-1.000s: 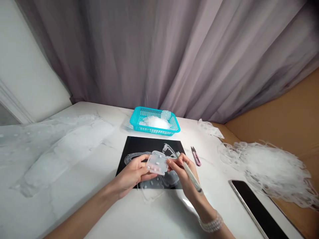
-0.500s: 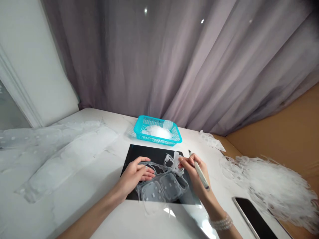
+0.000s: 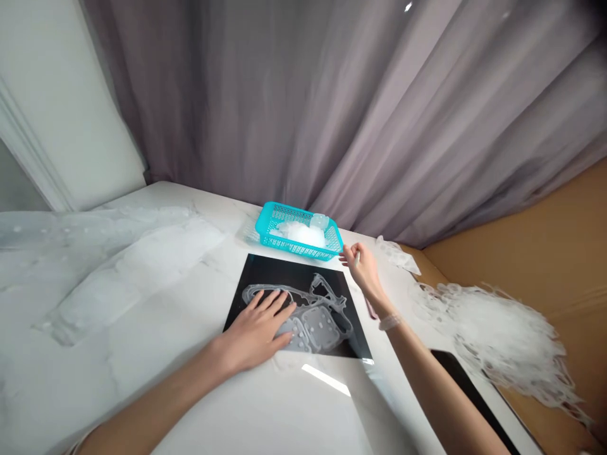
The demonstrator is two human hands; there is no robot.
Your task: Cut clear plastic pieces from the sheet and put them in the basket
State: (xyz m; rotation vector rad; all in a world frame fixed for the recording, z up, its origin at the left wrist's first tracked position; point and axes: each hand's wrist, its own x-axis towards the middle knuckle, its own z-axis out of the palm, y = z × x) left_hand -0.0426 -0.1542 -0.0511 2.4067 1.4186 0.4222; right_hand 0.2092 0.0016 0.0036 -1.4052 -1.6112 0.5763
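Observation:
My left hand (image 3: 263,328) lies flat with fingers spread over a clear moulded plastic sheet (image 3: 324,327) with raised dots and a loose outline of trimming round it. That sheet rests on a black board (image 3: 296,268). Beside the right corner of a turquoise basket (image 3: 303,251), my right hand (image 3: 361,265) is raised with curled fingers. Only the end of a white pen-like tool (image 3: 357,258) shows in it; the rest is hidden by the hand. In the basket lies a pile of white translucent pieces (image 3: 306,235).
Long plastic-wrapped bundles (image 3: 137,272) cover the table's left side. On the right are a heap of clear plastic trimmings (image 3: 497,338), a phone (image 3: 467,385) partly behind my right forearm, and a crumpled plastic piece (image 3: 397,254). A grey curtain (image 3: 265,107) hangs behind the table.
My right hand has moved from the sheet up and away to the basket's corner; the small white piece by its fingers is gone from the board. My left hand has flattened onto the sheet.

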